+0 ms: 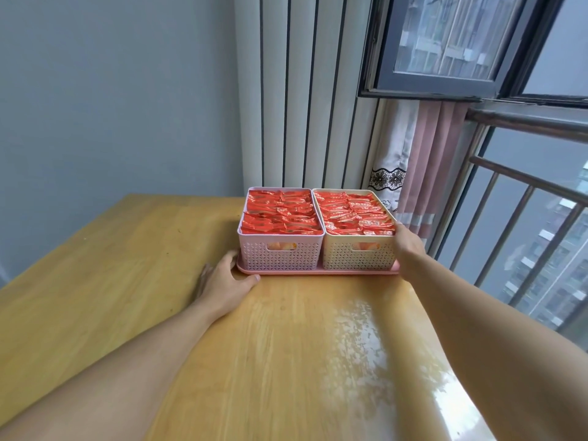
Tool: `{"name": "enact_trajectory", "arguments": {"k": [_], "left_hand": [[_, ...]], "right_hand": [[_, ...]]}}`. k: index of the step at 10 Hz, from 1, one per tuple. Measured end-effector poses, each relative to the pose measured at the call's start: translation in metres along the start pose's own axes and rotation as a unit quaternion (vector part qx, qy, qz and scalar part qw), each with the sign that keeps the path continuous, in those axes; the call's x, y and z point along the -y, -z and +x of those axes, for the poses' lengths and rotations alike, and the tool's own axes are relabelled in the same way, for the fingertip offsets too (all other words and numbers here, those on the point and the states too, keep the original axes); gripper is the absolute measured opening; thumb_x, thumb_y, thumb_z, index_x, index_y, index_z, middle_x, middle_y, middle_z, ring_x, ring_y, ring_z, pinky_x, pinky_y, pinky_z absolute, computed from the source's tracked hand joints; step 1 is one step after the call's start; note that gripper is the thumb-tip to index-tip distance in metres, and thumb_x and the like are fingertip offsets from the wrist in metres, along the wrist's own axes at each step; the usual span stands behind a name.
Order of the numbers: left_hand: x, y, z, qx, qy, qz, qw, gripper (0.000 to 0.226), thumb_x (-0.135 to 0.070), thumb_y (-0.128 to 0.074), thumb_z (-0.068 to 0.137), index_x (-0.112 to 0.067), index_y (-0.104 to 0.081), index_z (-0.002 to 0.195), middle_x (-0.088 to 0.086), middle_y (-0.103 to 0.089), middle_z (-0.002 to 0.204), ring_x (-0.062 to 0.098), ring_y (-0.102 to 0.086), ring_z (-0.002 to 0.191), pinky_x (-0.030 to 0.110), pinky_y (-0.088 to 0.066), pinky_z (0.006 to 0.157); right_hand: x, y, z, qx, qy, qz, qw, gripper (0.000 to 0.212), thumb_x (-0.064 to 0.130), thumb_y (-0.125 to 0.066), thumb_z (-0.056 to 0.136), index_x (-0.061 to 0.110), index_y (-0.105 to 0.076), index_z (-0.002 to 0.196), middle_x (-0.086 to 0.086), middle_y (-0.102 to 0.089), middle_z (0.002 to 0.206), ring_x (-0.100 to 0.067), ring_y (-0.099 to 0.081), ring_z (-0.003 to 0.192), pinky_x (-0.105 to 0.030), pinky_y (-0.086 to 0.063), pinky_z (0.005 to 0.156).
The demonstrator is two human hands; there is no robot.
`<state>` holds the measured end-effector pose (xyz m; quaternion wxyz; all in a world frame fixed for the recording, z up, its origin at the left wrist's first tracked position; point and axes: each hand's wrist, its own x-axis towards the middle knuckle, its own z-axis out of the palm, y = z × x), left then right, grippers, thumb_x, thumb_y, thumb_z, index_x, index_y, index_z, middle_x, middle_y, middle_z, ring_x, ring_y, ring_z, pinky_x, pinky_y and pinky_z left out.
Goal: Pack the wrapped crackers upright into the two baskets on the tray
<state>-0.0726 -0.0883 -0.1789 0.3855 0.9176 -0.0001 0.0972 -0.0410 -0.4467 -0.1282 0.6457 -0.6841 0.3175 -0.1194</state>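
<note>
Soft grey daylight enters from the window at upper right. It lays a pale, mottled glare patch on the table at lower right. Shadows are faint and diffuse. The wide lens bows the table's edges and stretches both forearms toward the bottom corners. Focus is fairly even, slightly soft throughout.

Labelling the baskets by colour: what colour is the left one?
Pale pink basket, with a perforated lattice wall; clearest in the head view.
</note>
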Motion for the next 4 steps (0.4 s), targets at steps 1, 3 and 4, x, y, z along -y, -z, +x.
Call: {"name": "enact_trajectory", "arguments": {"k": [1, 3, 4], "left_hand": [[0.003, 0.004, -0.001, 0.032, 0.020, 0.002, 0.999, 0.081, -0.062, -0.068, 0.069, -0.032, -0.048, 0.142, -0.006, -0.062, 0.141, 0.030, -0.048, 0.137, 0.045, -0.034, 0.116], [0.002, 0.010, 0.000, 0.059, 0.037, -0.095, 0.993, 0.088, -0.057, -0.075, 0.069, -0.023, -0.047, 0.145, 0.002, -0.059, 0.143, 0.023, -0.052, 0.132, 0.036, -0.040, 0.109], [0.000, 0.022, 0.005, 0.042, 0.079, -0.140, 0.986, 0.085, -0.044, -0.077, 0.084, -0.020, -0.036, 0.154, 0.004, -0.042, 0.158, 0.023, -0.041, 0.143, 0.035, -0.034, 0.112]], "right_hand": [[-0.002, 0.002, 0.003, 0.006, 0.011, -0.011, 1.000, 0.054, 0.057, -0.043, 0.085, 0.018, -0.068, 0.111, -0.006, -0.072, 0.111, -0.030, -0.068, 0.102, -0.044, -0.054, 0.094], [0.004, 0.007, -0.006, 0.011, 0.005, -0.022, 1.000, 0.057, 0.059, -0.043, 0.096, 0.010, -0.062, 0.119, -0.008, -0.068, 0.114, -0.030, -0.062, 0.110, -0.042, -0.046, 0.096], [0.015, 0.012, -0.012, -0.014, 0.008, -0.038, 0.999, 0.054, 0.053, -0.040, 0.102, 0.007, -0.059, 0.122, -0.011, -0.066, 0.117, -0.029, -0.059, 0.102, -0.040, -0.043, 0.084]]}}
